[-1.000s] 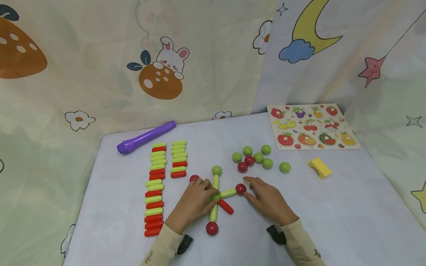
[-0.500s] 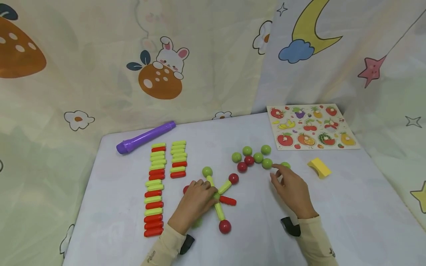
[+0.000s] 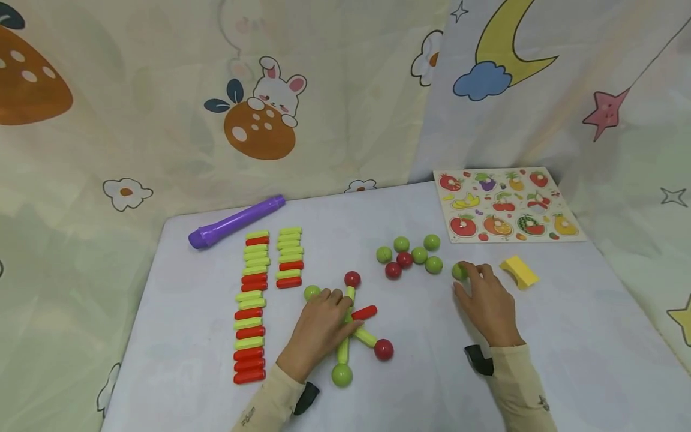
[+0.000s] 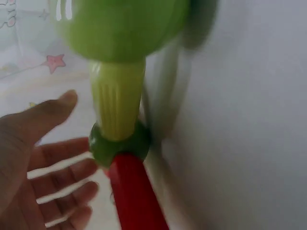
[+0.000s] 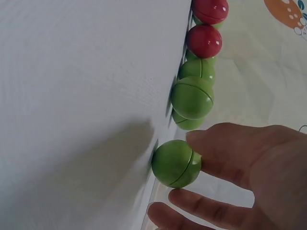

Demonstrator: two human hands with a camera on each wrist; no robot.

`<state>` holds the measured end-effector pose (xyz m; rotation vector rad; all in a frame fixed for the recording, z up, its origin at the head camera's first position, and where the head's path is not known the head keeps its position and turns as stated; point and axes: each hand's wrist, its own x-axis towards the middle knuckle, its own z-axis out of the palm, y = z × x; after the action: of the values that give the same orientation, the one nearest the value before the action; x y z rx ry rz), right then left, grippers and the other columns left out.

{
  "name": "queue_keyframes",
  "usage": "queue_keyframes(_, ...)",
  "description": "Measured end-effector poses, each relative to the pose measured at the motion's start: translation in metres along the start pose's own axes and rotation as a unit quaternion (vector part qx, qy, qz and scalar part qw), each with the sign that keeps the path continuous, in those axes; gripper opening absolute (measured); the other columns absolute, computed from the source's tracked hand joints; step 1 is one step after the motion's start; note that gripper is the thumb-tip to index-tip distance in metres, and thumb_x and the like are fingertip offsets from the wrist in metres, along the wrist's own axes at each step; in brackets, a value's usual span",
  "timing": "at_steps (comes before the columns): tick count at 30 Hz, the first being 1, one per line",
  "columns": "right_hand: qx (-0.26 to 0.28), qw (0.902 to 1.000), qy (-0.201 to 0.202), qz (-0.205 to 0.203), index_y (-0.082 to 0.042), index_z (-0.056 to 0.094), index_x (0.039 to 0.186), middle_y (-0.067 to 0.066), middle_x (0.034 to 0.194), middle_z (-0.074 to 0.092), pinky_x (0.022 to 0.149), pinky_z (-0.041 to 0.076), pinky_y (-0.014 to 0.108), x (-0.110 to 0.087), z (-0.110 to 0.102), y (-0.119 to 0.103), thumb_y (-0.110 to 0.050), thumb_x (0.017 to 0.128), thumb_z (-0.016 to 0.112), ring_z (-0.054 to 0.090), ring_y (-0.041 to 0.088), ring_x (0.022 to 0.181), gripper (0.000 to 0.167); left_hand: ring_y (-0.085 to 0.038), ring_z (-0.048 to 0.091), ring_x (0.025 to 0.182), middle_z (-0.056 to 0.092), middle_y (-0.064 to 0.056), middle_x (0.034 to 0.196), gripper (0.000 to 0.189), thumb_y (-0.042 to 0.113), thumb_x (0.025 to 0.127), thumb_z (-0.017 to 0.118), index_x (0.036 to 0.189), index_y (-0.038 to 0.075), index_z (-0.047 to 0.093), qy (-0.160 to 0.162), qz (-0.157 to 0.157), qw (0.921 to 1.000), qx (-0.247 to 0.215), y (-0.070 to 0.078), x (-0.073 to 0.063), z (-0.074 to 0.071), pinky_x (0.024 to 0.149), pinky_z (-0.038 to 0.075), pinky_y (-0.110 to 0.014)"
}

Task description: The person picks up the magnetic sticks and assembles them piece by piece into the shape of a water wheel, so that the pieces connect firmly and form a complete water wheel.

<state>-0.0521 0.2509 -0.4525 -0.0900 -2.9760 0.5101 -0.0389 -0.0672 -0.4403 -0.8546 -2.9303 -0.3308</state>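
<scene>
Overlapping a red-and-green ball-and-stick assembly (image 3: 366,338) with our loose-fingered left hand (image 3: 323,321), we put our right hand (image 3: 489,307) to a glossy green ball (image 5: 175,164) on the white table (image 3: 421,384); pinched or not, we cannot tell.

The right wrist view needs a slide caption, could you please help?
Right hand at a green ball, red balls and more green balls beyond.
</scene>
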Motion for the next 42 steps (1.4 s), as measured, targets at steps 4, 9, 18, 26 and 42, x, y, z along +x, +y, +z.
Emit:
queue_keyframes(4, -0.005, 0.9998, -0.016, -0.006, -0.003, 0.053, 0.122, 0.028, 0.108, 0.057, 0.057, 0.051, 0.052, 0.000, 0.003, 0.002, -0.015, 0.082, 0.074, 0.062, 0.039, 0.081, 0.046, -0.015, 0.050, 0.079, 0.066, 0.000, 0.094, 0.034, 0.042, 0.083, 0.073, 0.102, 0.014, 0.071, -0.002, 0.045, 0.9990, -0.001, 0.004, 0.009, 0.006, 0.069, 0.047, -0.025)
queue_keyframes(9, 0.031, 0.9967, -0.060, -0.044, -0.005, 0.056, 0.116, 0.014, 0.095, 0.063, 0.062, 0.052, 0.044, -0.006, 0.009, -0.008, -0.015, 0.080, 0.076, 0.060, 0.024, 0.075, 0.042, -0.013, 0.048, 0.072, 0.068, 0.002, 0.083, 0.027, 0.038, 0.081, 0.076, 0.094, 0.014, 0.073, 0.001, 0.062, 0.9978, 0.021, 0.009, 0.015, 0.015, 0.065, 0.045, -0.022)
queue_keyframes(18, 0.122, 0.9768, -0.127, -0.122, -0.014, 0.062, 0.117, -0.006, 0.094, 0.064, 0.065, 0.049, 0.025, -0.019, 0.026, -0.054, -0.020, 0.078, 0.080, 0.052, 0.010, 0.074, 0.044, -0.012, 0.049, 0.071, 0.068, 0.003, 0.082, 0.021, 0.031, 0.081, 0.077, 0.093, 0.015, 0.073, 0.027, 0.067, 0.9974, 0.010, 0.010, 0.019, 0.017, 0.066, 0.045, -0.022)
queue_keyframes(26, 0.140, 0.9645, -0.099, -0.201, -0.016, 0.062, 0.115, -0.010, 0.098, 0.063, 0.065, 0.050, 0.018, -0.024, 0.036, -0.077, -0.017, 0.076, 0.081, 0.053, 0.005, 0.073, 0.043, -0.010, 0.045, 0.070, 0.068, 0.005, 0.084, 0.027, 0.035, 0.080, 0.078, 0.099, 0.016, 0.074, 0.024, 0.073, 0.9970, 0.003, 0.012, 0.020, 0.019, 0.060, 0.038, -0.019)
queue_keyframes(42, 0.129, 0.9685, -0.119, -0.176, -0.018, 0.062, 0.121, -0.011, 0.102, 0.059, 0.063, 0.048, 0.018, -0.024, 0.035, -0.077, -0.023, 0.078, 0.079, 0.051, 0.005, 0.074, 0.047, -0.024, 0.055, 0.081, 0.064, -0.009, 0.094, 0.028, 0.016, 0.079, 0.079, 0.103, 0.008, 0.069, 0.071, -0.110, 0.9914, 0.005, -0.070, -0.012, -0.019, 0.068, 0.049, -0.034)
